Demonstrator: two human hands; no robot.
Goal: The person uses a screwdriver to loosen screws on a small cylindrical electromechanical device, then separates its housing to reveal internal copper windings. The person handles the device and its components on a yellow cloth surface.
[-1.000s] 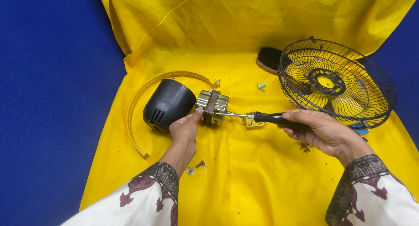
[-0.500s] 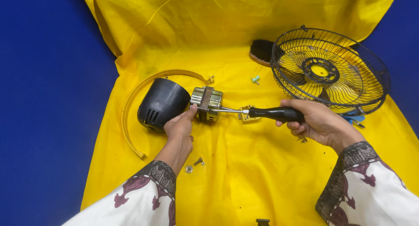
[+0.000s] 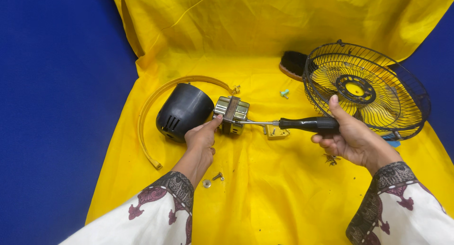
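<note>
Fingers (image 3: pixel 213 123) of the left hand (image 3: pixel 201 137) brace the metal fan motor (image 3: pixel 231 113) beside its black plastic housing (image 3: pixel 183 111), right hand (image 3: pixel 349 137) clenching a black-handled screwdriver (image 3: pixel 302 124) at it; loose screws (image 3: pixel 213 179) lie just below, motor not yet apart.

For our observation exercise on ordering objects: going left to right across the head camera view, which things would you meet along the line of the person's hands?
Curved yellow band → black motor housing → left hand → metal motor block → screwdriver → right hand → black wire fan guard.
</note>
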